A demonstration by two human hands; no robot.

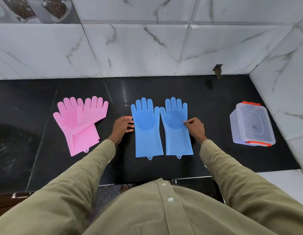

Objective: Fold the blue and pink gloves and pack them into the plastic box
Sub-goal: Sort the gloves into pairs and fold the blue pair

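I stand at a glossy black stone counter (215, 102). White marble-veined wall tiles (138, 48) rise at twelve o'clock and at three o'clock, a small chipped gap (218, 70) low at one o'clock.

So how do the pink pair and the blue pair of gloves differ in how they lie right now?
The pink gloves overlap, one lying across the other at a slant; the blue gloves lie side by side, almost parallel, barely touching at the thumbs. The pink pair lies untouched, while the left hand touches one blue glove's edge and the right hand pinches the other's. Both pairs lie flat and unfolded on the black counter, fingers toward the wall, outside the closed plastic box.
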